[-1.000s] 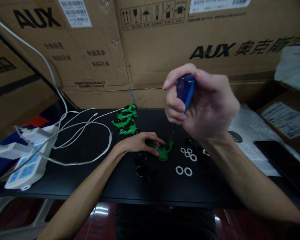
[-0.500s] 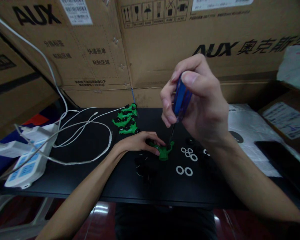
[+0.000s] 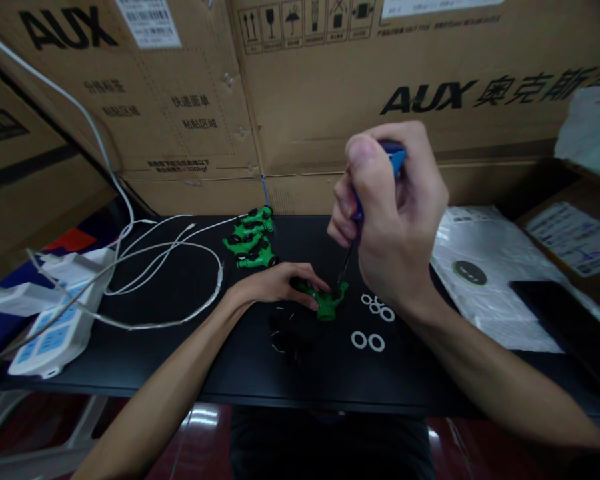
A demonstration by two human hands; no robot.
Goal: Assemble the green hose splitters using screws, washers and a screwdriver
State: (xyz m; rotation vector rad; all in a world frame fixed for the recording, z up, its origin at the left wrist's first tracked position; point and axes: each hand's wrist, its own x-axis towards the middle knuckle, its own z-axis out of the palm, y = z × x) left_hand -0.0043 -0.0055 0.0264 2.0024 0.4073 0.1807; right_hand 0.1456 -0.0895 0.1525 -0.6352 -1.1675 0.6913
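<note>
My right hand (image 3: 393, 200) is wrapped round the blue handle of a screwdriver (image 3: 349, 257), whose dark shaft slants down to a green plastic hose splitter (image 3: 326, 305). The tip meets the splitter near its right branch; exactly what it touches is too small to tell. My left hand (image 3: 293, 283) grips the splitter's left side, holding it down on the black table (image 3: 190, 360). Just right of it lie several white ring washers (image 3: 376, 343). Black parts (image 3: 285, 333), hard to make out against the dark top, sit in front of my left hand.
Several similar green splitters (image 3: 253, 240) lie at the back. White cables and a power strip (image 3: 63, 327) occupy the left. On the right are a plastic-wrapped packet (image 3: 485, 293) and a black phone (image 3: 563, 320). Large cardboard boxes (image 3: 320, 107) wall off the back.
My right hand has turned about the screwdriver handle, its thumb now on top and fingers wrapped tighter. My left hand and the green splitter stay nearly in place.
</note>
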